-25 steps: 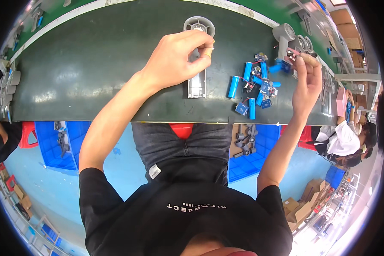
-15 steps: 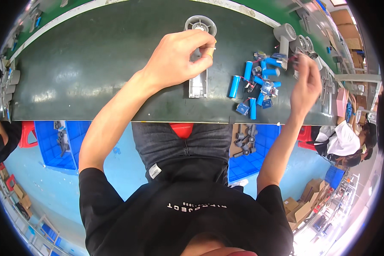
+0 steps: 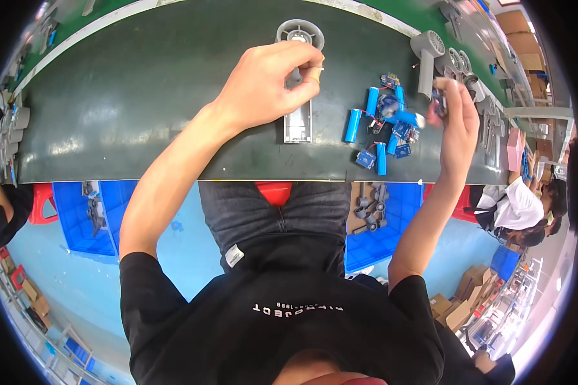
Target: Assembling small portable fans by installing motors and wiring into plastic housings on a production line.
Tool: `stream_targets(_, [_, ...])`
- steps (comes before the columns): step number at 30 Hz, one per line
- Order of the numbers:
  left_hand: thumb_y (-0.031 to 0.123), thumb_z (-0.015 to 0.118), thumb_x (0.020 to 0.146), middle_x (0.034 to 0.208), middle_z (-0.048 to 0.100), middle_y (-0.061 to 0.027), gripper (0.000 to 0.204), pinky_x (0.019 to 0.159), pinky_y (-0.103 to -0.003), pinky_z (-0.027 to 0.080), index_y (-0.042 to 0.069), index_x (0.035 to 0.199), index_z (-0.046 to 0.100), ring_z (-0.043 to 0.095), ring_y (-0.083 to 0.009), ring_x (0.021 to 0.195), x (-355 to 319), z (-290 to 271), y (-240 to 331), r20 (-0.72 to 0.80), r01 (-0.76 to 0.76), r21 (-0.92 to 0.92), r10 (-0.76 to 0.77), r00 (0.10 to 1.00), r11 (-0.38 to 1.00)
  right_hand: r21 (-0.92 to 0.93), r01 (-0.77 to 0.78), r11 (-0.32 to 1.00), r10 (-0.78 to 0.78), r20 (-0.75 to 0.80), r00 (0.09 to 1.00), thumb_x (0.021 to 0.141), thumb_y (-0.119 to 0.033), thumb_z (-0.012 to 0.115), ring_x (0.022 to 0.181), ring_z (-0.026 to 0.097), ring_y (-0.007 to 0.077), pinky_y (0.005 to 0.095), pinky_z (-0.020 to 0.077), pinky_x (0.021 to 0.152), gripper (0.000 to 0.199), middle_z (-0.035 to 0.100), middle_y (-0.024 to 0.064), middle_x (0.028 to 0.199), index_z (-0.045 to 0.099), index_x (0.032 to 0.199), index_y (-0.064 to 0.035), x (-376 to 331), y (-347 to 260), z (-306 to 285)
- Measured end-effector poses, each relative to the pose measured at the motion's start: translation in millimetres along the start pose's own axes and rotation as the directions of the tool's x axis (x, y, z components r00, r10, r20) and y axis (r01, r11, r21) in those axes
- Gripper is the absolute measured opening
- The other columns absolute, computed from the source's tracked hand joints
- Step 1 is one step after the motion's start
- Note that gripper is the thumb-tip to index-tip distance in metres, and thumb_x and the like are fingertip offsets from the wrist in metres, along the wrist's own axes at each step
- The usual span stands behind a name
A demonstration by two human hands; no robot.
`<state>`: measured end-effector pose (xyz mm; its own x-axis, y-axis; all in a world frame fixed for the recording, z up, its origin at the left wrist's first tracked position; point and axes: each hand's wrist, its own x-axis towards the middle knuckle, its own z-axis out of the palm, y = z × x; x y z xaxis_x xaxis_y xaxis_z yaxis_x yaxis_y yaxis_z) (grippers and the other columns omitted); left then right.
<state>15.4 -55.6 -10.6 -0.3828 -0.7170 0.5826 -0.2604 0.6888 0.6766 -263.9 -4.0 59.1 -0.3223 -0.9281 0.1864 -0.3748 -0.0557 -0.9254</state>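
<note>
My left hand [image 3: 270,83] is closed around the neck of a grey handheld fan [image 3: 300,30]. The fan's round head shows beyond my fingers, and its open, hollow handle points toward me. Part of the body is hidden under the hand. At the right, my right hand [image 3: 459,115] pinches a small blurred circuit board with red wire [image 3: 438,102]. Just left of it lies a pile of blue cylindrical batteries [image 3: 352,126] and small blue circuit boards [image 3: 366,158]. One battery [image 3: 407,118] near the right hand is smeared by motion; whether it hangs from the held wires I cannot tell.
Another grey fan [image 3: 425,64] lies beyond the pile, with several more fan parts [image 3: 459,63] along the right. Grey parts line the far left [image 3: 16,128]. Blue bins [image 3: 77,218] stand below the table edge on both sides. Other people [image 3: 517,205] sit at left and right.
My right hand has shifted slightly, with the wired piece still in its fingers. Some batteries and boards in the pile have moved. The left hand stays on the fan. A dark sleeve appears at lower right.
</note>
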Motion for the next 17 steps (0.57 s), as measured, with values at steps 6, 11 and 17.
stream_targets(6, [0.005, 0.067, 0.075, 0.079, 0.066, -0.0074, 0.015, 0.065, -0.032, 0.053, 0.003, 0.09, 0.063, 0.067, -0.0223, 0.072, 0.2, -1.0, -0.7, 0.004, 0.003, 0.011, -0.003, 1.0, 1.0, 0.575, -0.236, 0.783, -0.089, 0.48, 0.873, 0.104, -0.023, 0.047, 0.068, 0.046, 0.0049, 0.0221, 0.0338, 0.062, 0.029, 0.052, -0.001, 0.072, 0.06, 0.119, -0.0015, 6.4, 2.7, -16.8])
stream_targets(11, [0.004, 0.068, 0.075, 0.078, 0.066, -0.007, 0.014, 0.065, -0.032, 0.053, 0.003, 0.088, 0.062, 0.067, -0.0215, 0.071, 1.2, 2.2, -0.9, -0.026, 0.004, -0.026, -0.005, 1.0, 1.0, 0.069, 0.104, 0.992, -0.121, 0.319, 0.94, 0.096, -0.01, 0.058, 0.077, 0.058, 0.0077, 0.0204, 0.0445, 0.073, 0.038, 0.067, 0.0048, 0.087, 0.051, 0.132, -0.0005, -18.1, -18.6, 21.6])
stream_targets(17, [0.006, 0.067, 0.077, 0.08, 0.065, -0.0069, 0.014, 0.066, -0.032, 0.053, 0.003, 0.089, 0.061, 0.067, -0.0207, 0.073, 0.8, 0.6, 2.9, -0.019, 0.065, -0.058, -0.066, 0.998, 0.996, -0.155, 0.048, 0.987, 0.031, 0.471, 0.882, 0.092, -0.01, 0.068, 0.09, 0.065, 0.0099, 0.0236, 0.0504, 0.081, 0.045, 0.073, 0.0082, 0.098, 0.051, 0.132, -0.0015, -22.1, 0.4, 76.1])
